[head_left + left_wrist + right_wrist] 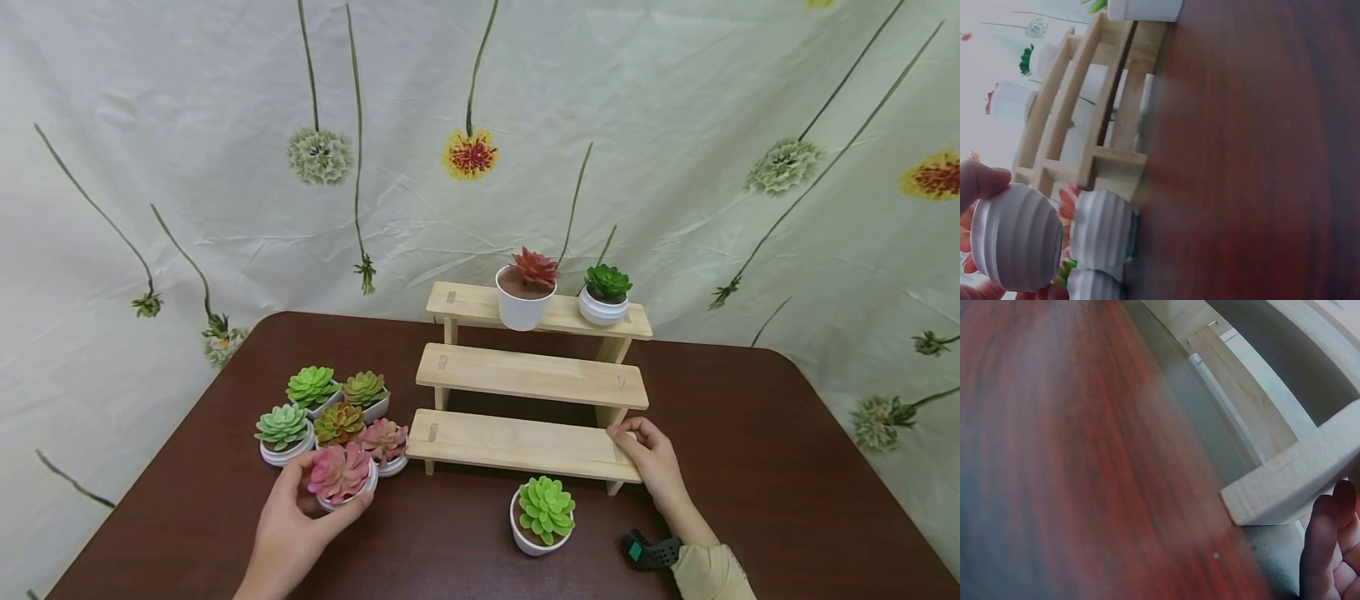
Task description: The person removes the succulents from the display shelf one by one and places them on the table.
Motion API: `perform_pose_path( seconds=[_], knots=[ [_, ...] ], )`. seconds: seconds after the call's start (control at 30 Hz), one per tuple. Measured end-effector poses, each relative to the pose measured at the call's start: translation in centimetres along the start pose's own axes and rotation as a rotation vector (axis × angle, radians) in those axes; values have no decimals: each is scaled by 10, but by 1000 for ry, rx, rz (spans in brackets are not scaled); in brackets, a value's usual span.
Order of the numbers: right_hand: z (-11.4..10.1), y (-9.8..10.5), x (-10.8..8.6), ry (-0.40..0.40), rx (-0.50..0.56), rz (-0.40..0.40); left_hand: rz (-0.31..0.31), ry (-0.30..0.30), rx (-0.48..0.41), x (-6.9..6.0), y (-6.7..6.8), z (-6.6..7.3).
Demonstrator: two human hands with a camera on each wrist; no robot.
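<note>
Five potted succulents (340, 423) cluster to the left of a wooden stand (517, 440), the middle one's pot hidden by its neighbors. Just in front of them, left of the stand, a person's left hand (296, 525) is clamped around the white pot of a pink succulent (339, 473). The rosette faces up and the base faces down, the pot's axis near upright and raised off the table (757, 425). Some of that hand's fingers vanish behind the pot; the left wrist view hides most of the rosette and crops the hand.

The three-tiered stand's long axis runs left to right, its right end slightly nearer the person. On its top shelf sit a red succulent (534, 268) and, farther right, a dark green succulent (607, 282); a bright green succulent (546, 508) stands before the stand. The right hand (658, 460) grips the right end of its lowest shelf with thumb and bent fingers, partly cut off in the right wrist view.
</note>
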State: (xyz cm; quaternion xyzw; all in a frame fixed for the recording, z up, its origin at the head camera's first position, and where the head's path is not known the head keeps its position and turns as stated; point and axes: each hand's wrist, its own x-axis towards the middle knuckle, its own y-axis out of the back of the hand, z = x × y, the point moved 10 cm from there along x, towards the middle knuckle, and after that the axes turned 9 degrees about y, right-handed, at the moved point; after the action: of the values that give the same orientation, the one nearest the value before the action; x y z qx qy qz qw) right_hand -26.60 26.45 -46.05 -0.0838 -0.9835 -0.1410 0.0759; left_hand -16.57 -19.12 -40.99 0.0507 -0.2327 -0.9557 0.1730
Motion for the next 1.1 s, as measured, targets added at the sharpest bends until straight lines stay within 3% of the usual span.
perform_pose_path(
  seconds=[0.3,0.53,0.77,1.1],
  knots=[
    [0,0,0,5,4,-2,-42,-3,19,7,-7,-13],
    [0,-1,0,5,2,-4,3,-44,122,10,-6,-16],
    [0,0,0,4,-3,-3,22,-44,204,12,-5,-20],
    [0,-1,1,20,2,-10,8,-10,193,15,-5,-26]
  ],
)
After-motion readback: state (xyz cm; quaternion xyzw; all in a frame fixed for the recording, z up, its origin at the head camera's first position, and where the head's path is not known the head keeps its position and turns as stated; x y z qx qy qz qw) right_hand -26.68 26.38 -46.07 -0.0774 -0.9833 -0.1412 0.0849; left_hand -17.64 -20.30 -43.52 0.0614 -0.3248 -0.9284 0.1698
